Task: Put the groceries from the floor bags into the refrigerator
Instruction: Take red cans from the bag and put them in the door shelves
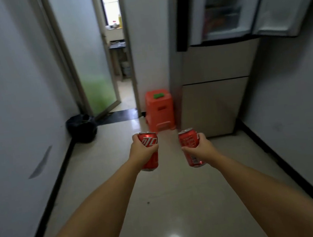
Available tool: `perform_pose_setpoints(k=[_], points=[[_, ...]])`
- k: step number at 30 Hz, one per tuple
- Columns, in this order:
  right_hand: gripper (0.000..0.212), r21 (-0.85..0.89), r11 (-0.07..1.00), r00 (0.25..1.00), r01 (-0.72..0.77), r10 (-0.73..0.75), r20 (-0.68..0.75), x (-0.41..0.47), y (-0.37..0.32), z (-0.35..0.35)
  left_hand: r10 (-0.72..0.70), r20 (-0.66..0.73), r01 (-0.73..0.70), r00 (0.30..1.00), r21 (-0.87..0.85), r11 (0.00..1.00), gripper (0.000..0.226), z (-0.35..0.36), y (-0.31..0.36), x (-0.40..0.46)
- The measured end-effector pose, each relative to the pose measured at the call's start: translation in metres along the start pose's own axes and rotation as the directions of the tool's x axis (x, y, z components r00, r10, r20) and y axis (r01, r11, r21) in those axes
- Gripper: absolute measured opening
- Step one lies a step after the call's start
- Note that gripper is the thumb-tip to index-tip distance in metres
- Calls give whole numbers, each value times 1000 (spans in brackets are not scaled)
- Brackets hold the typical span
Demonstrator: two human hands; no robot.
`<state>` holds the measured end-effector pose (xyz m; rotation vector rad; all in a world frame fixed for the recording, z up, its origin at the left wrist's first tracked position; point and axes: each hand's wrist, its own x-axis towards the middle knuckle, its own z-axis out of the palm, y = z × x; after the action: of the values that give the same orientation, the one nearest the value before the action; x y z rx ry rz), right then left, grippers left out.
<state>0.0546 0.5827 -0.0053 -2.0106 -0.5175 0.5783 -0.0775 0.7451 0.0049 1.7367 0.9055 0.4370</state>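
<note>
Two red cans [149,150] [190,147] held upright, refrigerator [220,31] open beyond

2 red cans [149,150] w/ white lettering, orange stool [159,110] w/ green patch, black bag [82,128], beige fridge [216,83].

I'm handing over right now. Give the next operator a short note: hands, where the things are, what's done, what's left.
Left hand grips a red can, upright.
Right hand grips a second red can, also upright.
Both are held out over the floor, short of the fridge ahead on the right; its upper doors stand open.
Done: two cans picked up.
Left: put both cans on a fridge shelf. No floor bags show in this view, so what remains in them cannot be told.
</note>
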Motion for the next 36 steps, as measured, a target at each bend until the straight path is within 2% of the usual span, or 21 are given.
perform_pose_setpoints(k=[5, 10, 18, 23, 28, 33, 36], points=[[55, 49, 997, 981, -63, 71, -183, 22, 63, -151, 94, 157, -79, 983, -98, 992, 68, 163, 63, 12], [51, 113, 989, 942, -93, 124, -312, 51, 97, -247, 130, 288, -103, 949, -106, 989, 73, 285, 118, 35], [62, 190, 977, 911, -94, 161, -380, 154, 121, -337, 200, 343, -190, 918, -64, 980, 80, 394, 180, 128], [63, 200, 976, 893, -87, 166, -419, 239, 107, -403, 202, 360, -195, 911, -56, 979, 82, 450, 237, 216], [66, 281, 958, 872, -65, 192, -451, 317, 104, -461, 203, 367, -196, 908, -56, 979, 80, 505, 287, 281], [69, 276, 960, 889, -48, 167, -425, 396, 104, -514, 216, 353, -210, 910, -58, 976, 78, 563, 321, 336], [70, 244, 970, 912, -10, 109, -395, 454, 100, -549, 230, 297, -212, 927, -91, 973, 78, 594, 349, 375]])
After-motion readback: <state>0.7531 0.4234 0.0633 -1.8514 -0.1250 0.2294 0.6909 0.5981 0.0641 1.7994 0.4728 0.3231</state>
